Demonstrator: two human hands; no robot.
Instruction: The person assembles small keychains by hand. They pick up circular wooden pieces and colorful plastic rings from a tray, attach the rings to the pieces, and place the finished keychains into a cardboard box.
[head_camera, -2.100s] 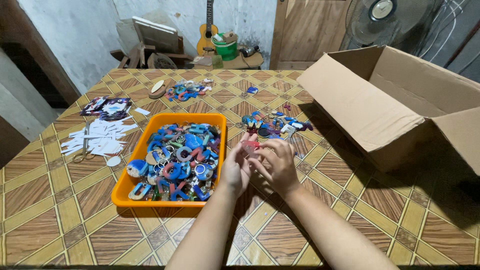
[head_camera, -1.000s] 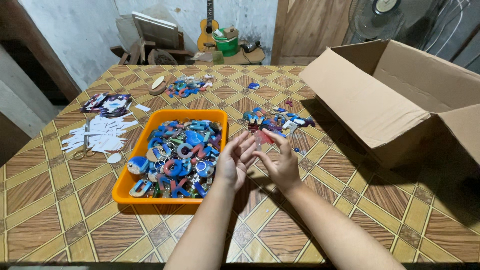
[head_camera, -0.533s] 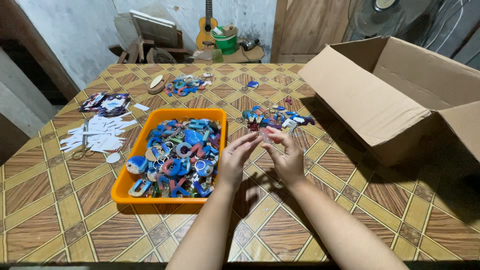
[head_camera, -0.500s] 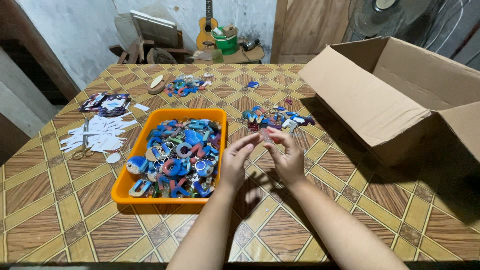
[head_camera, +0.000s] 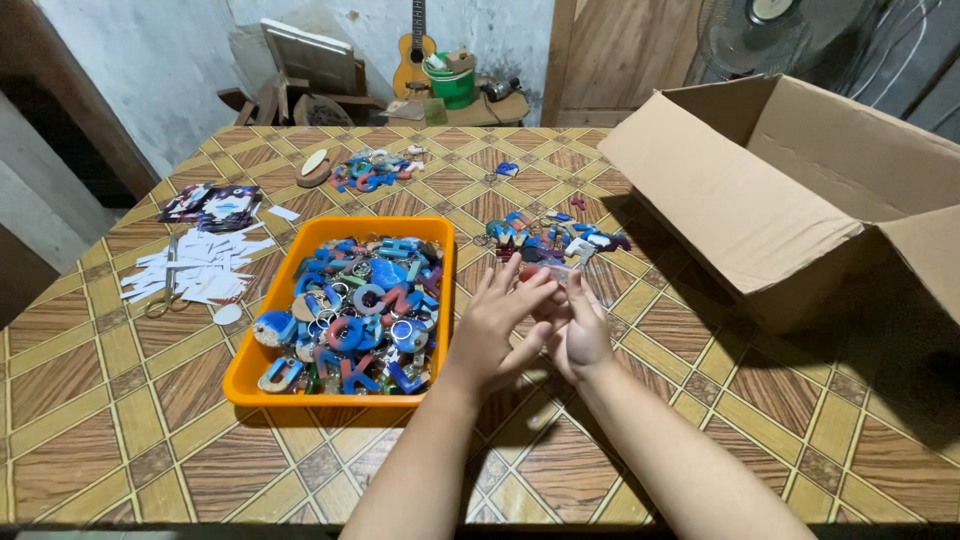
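Bare patterned surface (head_camera: 150, 420) lies open before and beside both forearms, while the orange tray (head_camera: 262, 360) of letter keychains sits just left of the left hand (head_camera: 497, 325) and the open cardboard box (head_camera: 800, 190) bounds the right side. A small reddish piece (head_camera: 530, 272) shows between the fingertips, mostly hidden and hard to identify. The left hand and the right hand (head_camera: 580, 335) are raised together above the surface, fingers loosely extended, pinching that piece, near the loose keychain pile (head_camera: 550, 235).

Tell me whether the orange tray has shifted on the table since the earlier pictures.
No. The orange tray lies on the same tablecloth tiles, still just right of the white paper scraps.
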